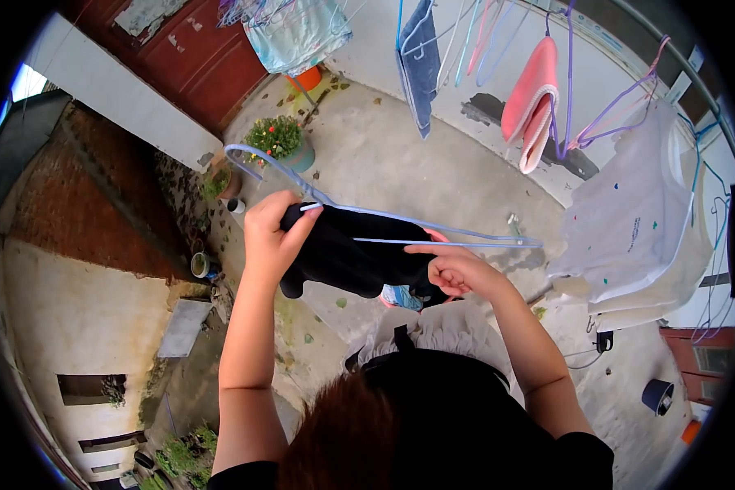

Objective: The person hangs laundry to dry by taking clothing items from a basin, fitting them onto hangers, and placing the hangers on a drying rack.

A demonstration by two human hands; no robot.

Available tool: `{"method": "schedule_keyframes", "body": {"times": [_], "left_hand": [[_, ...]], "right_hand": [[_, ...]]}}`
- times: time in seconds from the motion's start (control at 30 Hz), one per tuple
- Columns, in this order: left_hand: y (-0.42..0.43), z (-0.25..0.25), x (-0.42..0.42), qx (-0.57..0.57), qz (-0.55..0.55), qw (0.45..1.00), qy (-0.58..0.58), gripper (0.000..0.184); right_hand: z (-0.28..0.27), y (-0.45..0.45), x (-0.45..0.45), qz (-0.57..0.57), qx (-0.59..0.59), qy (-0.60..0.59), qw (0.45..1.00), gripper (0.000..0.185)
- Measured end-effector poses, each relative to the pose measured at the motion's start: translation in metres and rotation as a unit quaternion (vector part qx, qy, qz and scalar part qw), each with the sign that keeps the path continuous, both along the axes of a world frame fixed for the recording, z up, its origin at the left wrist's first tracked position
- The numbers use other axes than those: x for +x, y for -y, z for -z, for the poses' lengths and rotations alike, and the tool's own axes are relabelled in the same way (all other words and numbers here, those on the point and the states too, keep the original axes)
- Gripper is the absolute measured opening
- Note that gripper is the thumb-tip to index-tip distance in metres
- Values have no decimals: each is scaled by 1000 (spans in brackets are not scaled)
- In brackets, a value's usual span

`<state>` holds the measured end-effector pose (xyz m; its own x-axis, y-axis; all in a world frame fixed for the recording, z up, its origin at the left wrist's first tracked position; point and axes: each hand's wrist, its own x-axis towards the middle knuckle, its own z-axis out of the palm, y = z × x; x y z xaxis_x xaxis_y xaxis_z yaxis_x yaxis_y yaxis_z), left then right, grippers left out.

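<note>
My left hand (pixel 273 233) is closed around a light blue clothes hanger (pixel 445 227) and the edge of a black garment (pixel 343 257). The hanger's hook curves out above that hand, and its long arm reaches to the right. The black cloth hangs over part of the hanger and hides some of its lower bar. Beside this bar is my right hand (pixel 457 271), index finger stretched along it and the other fingers curled. Whether those curled fingers pinch any cloth is hidden.
A rail (pixel 661 37) at upper right carries several hangers, a pink cloth (pixel 533 98), a blue-grey cloth (pixel 419 69) and a white shirt (pixel 621 212). A patterned cloth (pixel 294 37) hangs at the top. A potted flowering plant (pixel 276 137) and a dark bucket (pixel 656 396) stand on the concrete.
</note>
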<state>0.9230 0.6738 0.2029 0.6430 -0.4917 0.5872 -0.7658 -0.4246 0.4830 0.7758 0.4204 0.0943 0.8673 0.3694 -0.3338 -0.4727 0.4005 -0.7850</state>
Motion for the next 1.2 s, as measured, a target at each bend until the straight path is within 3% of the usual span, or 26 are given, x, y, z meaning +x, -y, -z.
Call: {"method": "schedule_keyframes", "body": {"times": [0.03,0.07,0.13,0.27,0.3,0.33,0.6,0.67,0.93,1.03,1.13,1.2], "left_hand": [[-1,-3,-3,-5,-4,1000,-20,25],[-2,-8,-6,-6,-3,1000,-27,25],[-4,-13,-13,-7,0,999,-43,25],[-18,-24,-19,-33,-37,997,-52,18],[-24,-27,-20,-41,-44,997,-58,16],[-32,-25,-16,-56,-56,995,-56,16],[-95,21,-1,64,-182,980,-37,27],[-97,29,-5,106,-192,975,-32,26],[-94,57,-6,148,-166,975,24,21],[-83,63,-13,174,-158,972,25,21],[-62,64,-25,154,-135,979,-2,24],[-54,60,-29,129,-122,984,-29,26]], "right_hand": [[13,-8,5,-25,-125,118,985,66],[30,-19,13,-31,-290,225,930,68],[30,-31,27,-110,-475,214,846,70],[76,-30,56,-251,-597,237,724,46],[71,-25,58,-239,-596,215,736,34],[71,-15,60,-227,-579,209,755,37],[-1,38,49,-16,-630,339,699,32],[-14,41,50,-51,-640,315,699,30],[-48,43,45,-11,-608,328,723,21],[-57,31,41,30,-567,421,707,17],[-61,5,38,64,-541,529,651,18],[-65,-5,38,72,-541,494,677,25]]}}
